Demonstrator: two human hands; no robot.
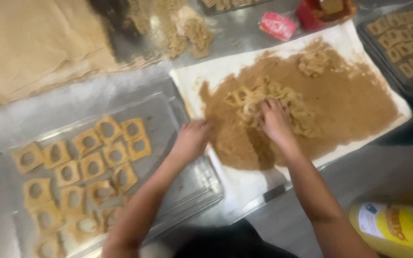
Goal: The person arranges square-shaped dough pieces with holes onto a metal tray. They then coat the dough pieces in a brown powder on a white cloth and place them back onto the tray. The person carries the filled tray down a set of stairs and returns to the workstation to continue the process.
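Nearest to the person, at the lower right, stands a yellow bottle (390, 229) with a white label, well apart from both hands. The left hand (190, 139) rests at the left edge of a white paper sheet (244, 184), with the fingers bent down on the brown sugary powder (354, 102) that covers the sheet; the picture is blurred, so it is not possible to tell whether this hand grasps something. To the left of this hand lies a metal tray (168, 110), and on it lie square dough pieces (92, 162), each with a round hollow in the middle, set close together in rows. The right hand (274, 119) is a little farther, with its fingers spread and pressed into a heap of pale dough pieces (302, 117) in the middle of the powder; it touches them but does not clearly close on one. Beyond the right hand are a red container (314, 16) and a small red packet (277, 25). At the far right is a dark tray (388, 62) with more squares. Far to the left lies a rolled dough sheet (34, 43).
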